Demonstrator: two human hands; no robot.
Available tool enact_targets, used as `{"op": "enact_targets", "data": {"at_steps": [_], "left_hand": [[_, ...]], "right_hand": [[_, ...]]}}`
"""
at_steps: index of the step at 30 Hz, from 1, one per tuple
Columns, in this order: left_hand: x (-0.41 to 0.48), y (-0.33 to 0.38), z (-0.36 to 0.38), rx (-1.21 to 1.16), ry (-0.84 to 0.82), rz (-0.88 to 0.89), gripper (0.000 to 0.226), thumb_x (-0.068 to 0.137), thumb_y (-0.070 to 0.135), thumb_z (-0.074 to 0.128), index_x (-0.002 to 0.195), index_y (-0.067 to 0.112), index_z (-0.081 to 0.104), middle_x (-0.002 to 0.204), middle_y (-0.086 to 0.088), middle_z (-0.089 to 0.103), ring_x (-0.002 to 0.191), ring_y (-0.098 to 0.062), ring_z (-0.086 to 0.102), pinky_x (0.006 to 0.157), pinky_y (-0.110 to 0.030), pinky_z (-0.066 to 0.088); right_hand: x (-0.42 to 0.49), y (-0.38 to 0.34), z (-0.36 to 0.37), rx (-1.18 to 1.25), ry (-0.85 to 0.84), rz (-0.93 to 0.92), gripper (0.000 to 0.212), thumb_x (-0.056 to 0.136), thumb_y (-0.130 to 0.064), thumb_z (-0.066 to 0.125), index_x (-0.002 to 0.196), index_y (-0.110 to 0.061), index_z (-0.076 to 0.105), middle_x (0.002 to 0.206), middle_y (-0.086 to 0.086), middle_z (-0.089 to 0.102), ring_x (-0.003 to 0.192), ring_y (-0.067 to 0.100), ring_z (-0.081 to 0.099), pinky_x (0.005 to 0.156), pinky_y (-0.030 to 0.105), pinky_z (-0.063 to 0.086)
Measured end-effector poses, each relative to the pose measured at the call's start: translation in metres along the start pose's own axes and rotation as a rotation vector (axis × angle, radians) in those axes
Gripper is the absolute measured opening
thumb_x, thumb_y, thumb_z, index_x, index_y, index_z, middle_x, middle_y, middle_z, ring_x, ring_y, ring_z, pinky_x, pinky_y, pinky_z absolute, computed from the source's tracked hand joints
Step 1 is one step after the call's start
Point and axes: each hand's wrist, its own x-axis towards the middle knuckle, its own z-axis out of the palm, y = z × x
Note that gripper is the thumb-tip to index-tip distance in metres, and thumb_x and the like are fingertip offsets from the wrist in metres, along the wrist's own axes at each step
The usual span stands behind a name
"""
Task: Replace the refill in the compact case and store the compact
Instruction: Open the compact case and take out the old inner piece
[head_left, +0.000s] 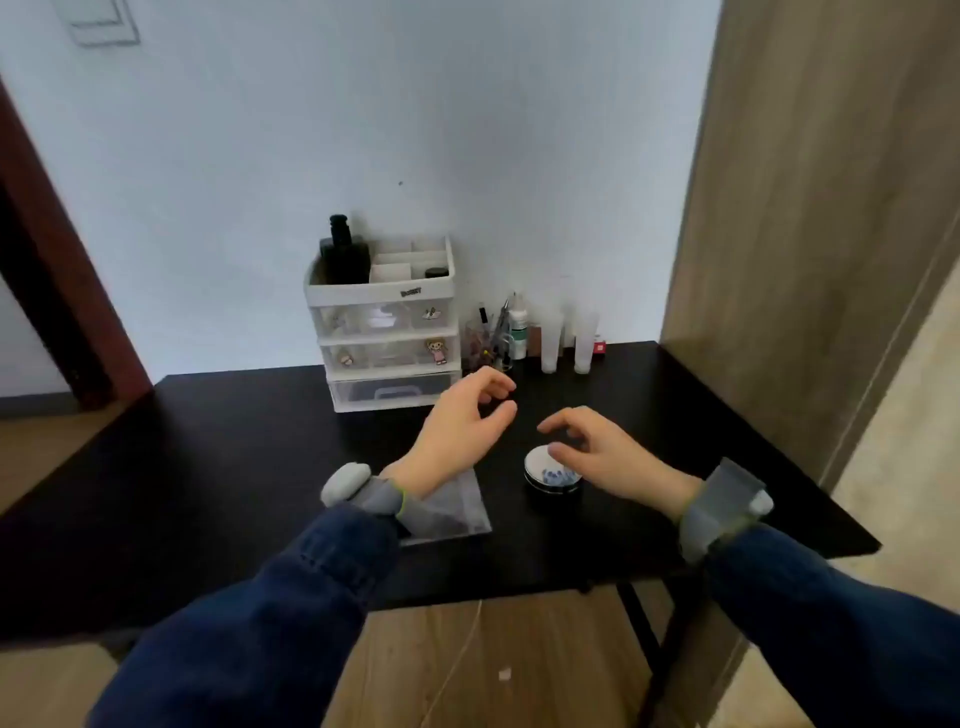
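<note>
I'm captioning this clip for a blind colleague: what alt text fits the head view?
Two empty hands, left hand and right hand, hover over a black table; the right is just above a round compact. A clear packet lies under the left wrist, and a white drawer organizer stands against the wall.

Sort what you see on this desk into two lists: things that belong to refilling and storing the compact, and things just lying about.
Belongs to the job:
- round black compact with white, blue-patterned lid
- clear plastic pouch
- white plastic drawer organiser, likely storage
- left hand, right hand, both empty

Lying about:
- tall black bottle
- two white tubes
- clear cup of tools
</note>
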Motion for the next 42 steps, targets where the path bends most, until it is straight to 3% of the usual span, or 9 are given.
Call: {"op": "enact_targets", "data": {"at_steps": [6, 10, 14, 18, 20, 22, 26, 35, 42], "left_hand": [[-0.019, -0.002, 0.022, -0.232, -0.015, -0.207, 0.021, 0.092, 0.012, 0.056, 0.111, 0.011, 0.063, 0.101, -0.001, 0.063, 0.092, -0.012, 0.057, 0.074, -0.013, 0.044], [-0.015, -0.009, 0.030, -0.253, -0.086, -0.316, 0.035, 0.094, 0.004, 0.048, 0.127, 0.009, 0.057, 0.128, -0.010, 0.060, 0.115, -0.017, 0.056, 0.097, -0.025, 0.047], [-0.019, -0.016, 0.041, -0.304, -0.157, -0.420, 0.051, 0.095, -0.002, 0.043, 0.145, 0.007, 0.036, 0.150, -0.013, 0.040, 0.138, -0.021, 0.040, 0.115, -0.034, 0.033], [-0.023, -0.018, 0.049, -0.489, -0.203, -0.549, 0.062, 0.095, 0.004, 0.049, 0.151, 0.014, 0.024, 0.144, -0.007, 0.045, 0.113, -0.008, 0.055, 0.094, -0.023, 0.045], [-0.021, -0.019, 0.052, -0.695, -0.202, -0.590, 0.061, 0.094, 0.004, 0.050, 0.149, 0.018, 0.028, 0.136, -0.006, 0.053, 0.109, -0.015, 0.059, 0.085, -0.023, 0.047], [-0.023, -0.017, 0.055, -0.927, -0.212, -0.644, 0.054, 0.095, 0.009, 0.053, 0.143, 0.027, 0.035, 0.121, -0.003, 0.060, 0.108, -0.021, 0.060, 0.092, -0.034, 0.048], [-0.027, -0.022, 0.061, -1.184, -0.116, -0.677, 0.044, 0.091, 0.018, 0.061, 0.132, 0.028, 0.048, 0.112, -0.006, 0.064, 0.108, -0.030, 0.063, 0.103, -0.047, 0.047], [-0.030, -0.018, 0.066, -1.167, -0.024, -0.643, 0.058, 0.089, 0.001, 0.061, 0.139, 0.022, 0.042, 0.113, -0.013, 0.063, 0.104, -0.031, 0.065, 0.088, -0.040, 0.055], [-0.026, -0.027, 0.059, -1.270, -0.046, -0.768, 0.021, 0.090, 0.025, 0.059, 0.100, 0.007, 0.060, 0.114, -0.031, 0.061, 0.114, -0.042, 0.059, 0.106, -0.047, 0.045]], "right_hand": [[-0.008, 0.010, 0.022, -0.167, -0.065, 0.171, 0.054, 0.089, -0.031, 0.060, 0.139, -0.028, 0.041, 0.151, 0.008, 0.032, 0.141, 0.026, 0.026, 0.116, 0.040, 0.023], [0.002, 0.021, 0.025, -0.183, -0.142, 0.247, 0.066, 0.086, -0.037, 0.062, 0.145, -0.028, 0.032, 0.154, 0.010, 0.025, 0.143, 0.028, 0.023, 0.117, 0.041, 0.021], [0.002, 0.029, 0.031, -0.147, -0.121, 0.265, 0.060, 0.075, -0.051, 0.067, 0.131, -0.036, 0.047, 0.135, -0.002, 0.044, 0.116, 0.012, 0.048, 0.096, 0.024, 0.038], [0.009, 0.034, 0.040, 0.150, 0.051, 0.342, 0.053, 0.055, -0.076, 0.067, 0.100, -0.050, 0.061, 0.106, -0.015, 0.060, 0.090, 0.002, 0.061, 0.073, 0.016, 0.044], [0.017, 0.030, 0.046, 0.397, 0.124, 0.358, 0.057, 0.047, -0.081, 0.070, 0.093, -0.047, 0.068, 0.095, -0.009, 0.072, 0.084, 0.001, 0.068, 0.067, 0.015, 0.048], [0.022, 0.023, 0.049, 0.596, 0.135, 0.374, 0.061, 0.045, -0.077, 0.073, 0.092, -0.038, 0.072, 0.092, -0.004, 0.076, 0.085, 0.006, 0.071, 0.066, 0.020, 0.053], [0.018, 0.013, 0.049, 0.743, 0.049, 0.369, 0.043, 0.065, -0.061, 0.074, 0.095, -0.031, 0.073, 0.099, 0.000, 0.075, 0.093, 0.016, 0.072, 0.074, 0.028, 0.057], [0.011, 0.012, 0.054, 0.715, 0.086, 0.397, 0.045, 0.077, -0.057, 0.062, 0.098, -0.018, 0.069, 0.103, 0.006, 0.072, 0.098, 0.023, 0.068, 0.092, 0.041, 0.054], [0.009, 0.005, 0.061, 0.661, 0.098, 0.276, 0.040, 0.078, -0.062, 0.057, 0.093, -0.028, 0.070, 0.102, 0.000, 0.069, 0.098, 0.014, 0.064, 0.090, 0.032, 0.048]]}}
